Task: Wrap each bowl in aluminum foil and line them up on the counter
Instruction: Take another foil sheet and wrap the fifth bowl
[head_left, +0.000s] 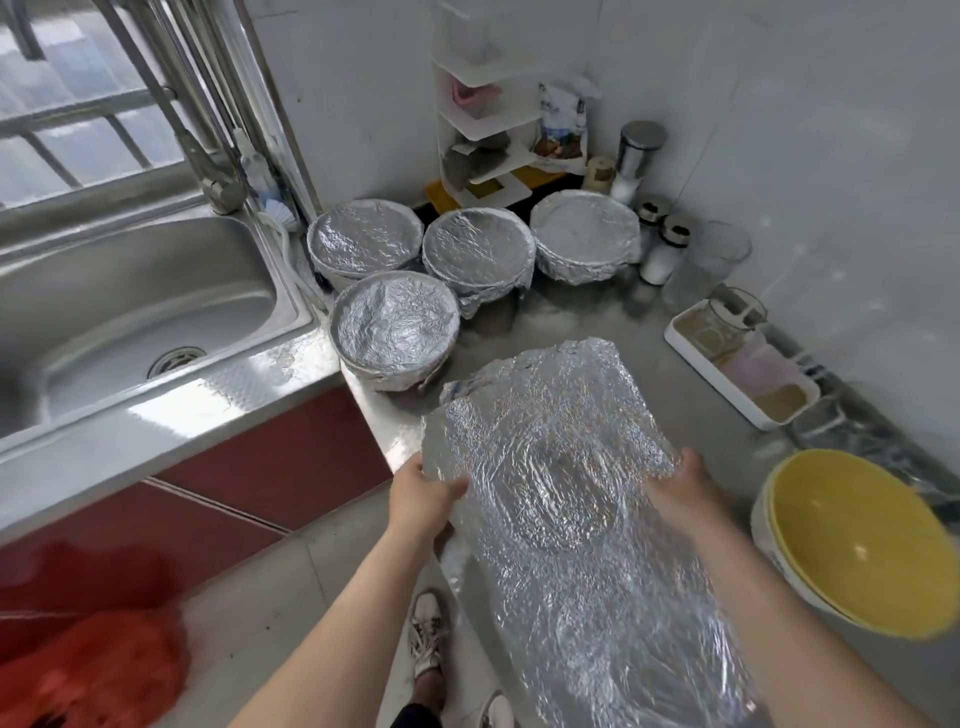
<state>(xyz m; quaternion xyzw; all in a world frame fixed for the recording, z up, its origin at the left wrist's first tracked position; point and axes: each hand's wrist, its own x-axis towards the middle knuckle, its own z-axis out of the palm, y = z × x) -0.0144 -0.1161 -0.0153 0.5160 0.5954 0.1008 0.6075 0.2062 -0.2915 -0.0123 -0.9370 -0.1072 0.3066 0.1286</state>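
A long crinkled sheet of aluminum foil (566, 499) lies over a bowl on the steel counter; only the bowl's round outline shows through the foil. My left hand (423, 496) grips the sheet's left edge, thumb on top. My right hand (678, 486) presses the foil down on the right side. Several foil-wrapped bowls stand behind: one near the sink (395, 327), and three in a row at the back (363, 239), (478, 249), (584, 234). An uncovered yellow bowl (857, 540) sits at the right.
A steel sink (130, 312) with a faucet (208, 156) is at the left. A white corner rack (483, 130), shakers (665, 244), a glass (711, 265) and a white tray (737, 364) line the back and right wall. Floor and a red cloth (93, 665) are below.
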